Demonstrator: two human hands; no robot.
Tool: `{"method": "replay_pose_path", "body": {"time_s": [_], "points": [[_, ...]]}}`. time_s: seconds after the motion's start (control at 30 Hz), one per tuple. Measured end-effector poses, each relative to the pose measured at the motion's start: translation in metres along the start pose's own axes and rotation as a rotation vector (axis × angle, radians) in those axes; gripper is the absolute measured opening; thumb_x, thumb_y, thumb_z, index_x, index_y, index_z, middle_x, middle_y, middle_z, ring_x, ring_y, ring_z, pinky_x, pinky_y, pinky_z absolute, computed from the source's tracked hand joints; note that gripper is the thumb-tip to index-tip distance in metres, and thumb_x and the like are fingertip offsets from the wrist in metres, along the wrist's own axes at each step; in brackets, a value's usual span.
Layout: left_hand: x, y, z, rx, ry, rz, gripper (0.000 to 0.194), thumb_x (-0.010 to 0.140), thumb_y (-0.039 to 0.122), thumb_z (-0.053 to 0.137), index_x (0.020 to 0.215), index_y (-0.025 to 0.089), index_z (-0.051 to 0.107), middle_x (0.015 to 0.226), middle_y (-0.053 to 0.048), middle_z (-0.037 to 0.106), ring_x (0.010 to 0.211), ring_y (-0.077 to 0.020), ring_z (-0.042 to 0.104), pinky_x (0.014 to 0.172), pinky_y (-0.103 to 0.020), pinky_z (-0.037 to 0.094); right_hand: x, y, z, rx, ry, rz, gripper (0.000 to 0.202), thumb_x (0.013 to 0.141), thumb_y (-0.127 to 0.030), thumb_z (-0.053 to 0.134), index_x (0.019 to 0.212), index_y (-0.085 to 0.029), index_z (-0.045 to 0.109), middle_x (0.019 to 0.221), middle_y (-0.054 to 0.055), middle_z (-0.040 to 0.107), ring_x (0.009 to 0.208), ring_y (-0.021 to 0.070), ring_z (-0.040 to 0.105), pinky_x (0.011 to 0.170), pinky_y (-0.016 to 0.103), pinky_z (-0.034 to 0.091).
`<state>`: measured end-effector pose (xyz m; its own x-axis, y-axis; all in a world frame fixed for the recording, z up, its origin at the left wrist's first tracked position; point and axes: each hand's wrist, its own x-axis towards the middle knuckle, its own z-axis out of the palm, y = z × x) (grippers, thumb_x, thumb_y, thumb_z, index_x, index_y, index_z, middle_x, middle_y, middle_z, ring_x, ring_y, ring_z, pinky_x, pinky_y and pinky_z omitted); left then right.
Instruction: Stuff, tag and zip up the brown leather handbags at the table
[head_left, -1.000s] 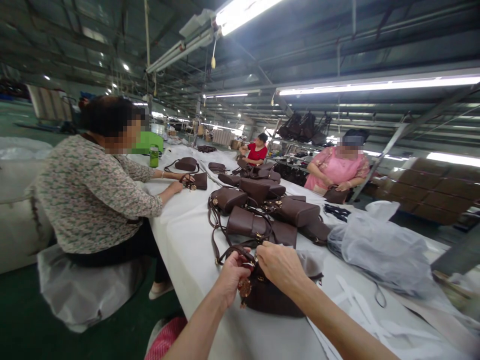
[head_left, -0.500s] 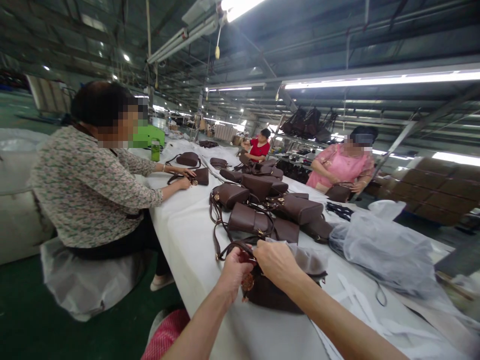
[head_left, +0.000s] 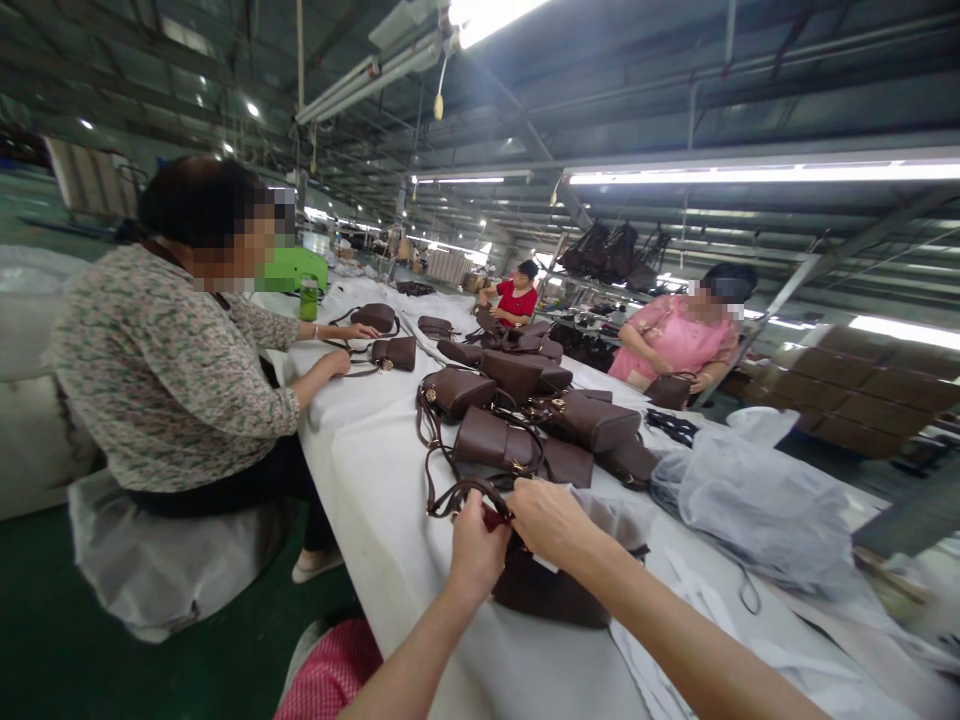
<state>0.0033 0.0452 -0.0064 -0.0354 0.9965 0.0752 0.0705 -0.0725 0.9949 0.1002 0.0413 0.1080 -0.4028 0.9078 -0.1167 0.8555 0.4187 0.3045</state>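
Note:
A dark brown handbag (head_left: 555, 590) lies on the white-covered table in front of me, with translucent plastic (head_left: 611, 515) bunched at its far side. My left hand (head_left: 478, 545) is closed at the bag's near-left side, its fingers pinching the bag's strap (head_left: 480, 490). Close beside it, my right hand (head_left: 551, 520) is closed on the same strap area, its fingertips partly hidden. A small white piece (head_left: 545, 563) shows beneath my right hand. The round charm is no longer visible behind my left hand.
Several brown handbags (head_left: 487, 440) are heaped just beyond my hands. Clear plastic bags (head_left: 757, 500) and white strips (head_left: 697, 610) lie to the right. One person (head_left: 172, 370) sits at the left with a bag; a person in pink (head_left: 675, 345) and one in red (head_left: 516, 298) work farther off.
My left hand has turned and lifted slightly, now covering the round charm. A white piece has come into view under my right hand. The person at the left has drawn a hand back from a bag.

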Motion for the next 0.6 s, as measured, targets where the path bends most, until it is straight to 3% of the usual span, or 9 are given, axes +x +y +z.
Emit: {"method": "replay_pose_path", "body": {"time_s": [0.13,0.27,0.33,0.43,0.6], "points": [[0.001,0.009,-0.039,0.092,-0.103,0.039,0.030,0.058,-0.005,0.049,0.074,0.018,0.059,0.056,0.006,0.053,0.056,-0.0120,0.049,0.057,-0.022,0.033,0.002,0.014,0.006,0.271,0.120,-0.131,0.020,0.079,-0.010,0.056,0.095,-0.017,0.067,0.091,0.004,0.068,0.087,0.0163,0.063,0.074,0.022,0.043],[-0.003,0.029,-0.066,0.146,-0.146,0.205,0.030,0.066,0.000,0.049,0.084,0.020,0.062,0.065,0.004,0.058,0.064,-0.0136,0.053,0.063,-0.024,0.036,0.009,0.011,0.018,0.360,0.175,-0.223,0.021,0.081,-0.007,0.053,0.089,-0.018,0.069,0.088,0.005,0.066,0.084,0.0163,0.061,0.073,0.024,0.040],[-0.003,0.038,-0.068,0.136,-0.154,0.282,0.029,0.067,0.003,0.049,0.086,0.020,0.063,0.069,0.003,0.060,0.067,-0.0140,0.054,0.064,-0.024,0.038,0.013,0.006,0.023,0.328,0.171,-0.241,0.019,0.085,-0.011,0.052,0.088,-0.017,0.070,0.090,0.007,0.065,0.084,0.0173,0.061,0.072,0.025,0.040],[0.000,0.039,-0.062,0.015,-0.133,0.287,0.025,0.067,0.005,0.050,0.083,0.019,0.063,0.073,0.001,0.061,0.069,-0.0140,0.054,0.065,-0.024,0.040,0.015,0.004,0.025,0.322,0.178,-0.246,0.022,0.089,-0.014,0.049,0.082,-0.015,0.070,0.087,0.007,0.065,0.081,0.0168,0.061,0.069,0.024,0.038],[0.003,0.019,-0.046,-0.497,-0.104,0.055,0.026,0.061,0.012,0.064,0.087,0.017,0.061,0.075,0.000,0.062,0.068,-0.0126,0.056,0.064,-0.023,0.043,0.012,0.008,0.020,0.339,0.214,-0.243,0.027,0.091,-0.014,0.047,0.075,-0.014,0.069,0.079,0.007,0.066,0.073,0.0146,0.059,0.065,0.024,0.035]]}}
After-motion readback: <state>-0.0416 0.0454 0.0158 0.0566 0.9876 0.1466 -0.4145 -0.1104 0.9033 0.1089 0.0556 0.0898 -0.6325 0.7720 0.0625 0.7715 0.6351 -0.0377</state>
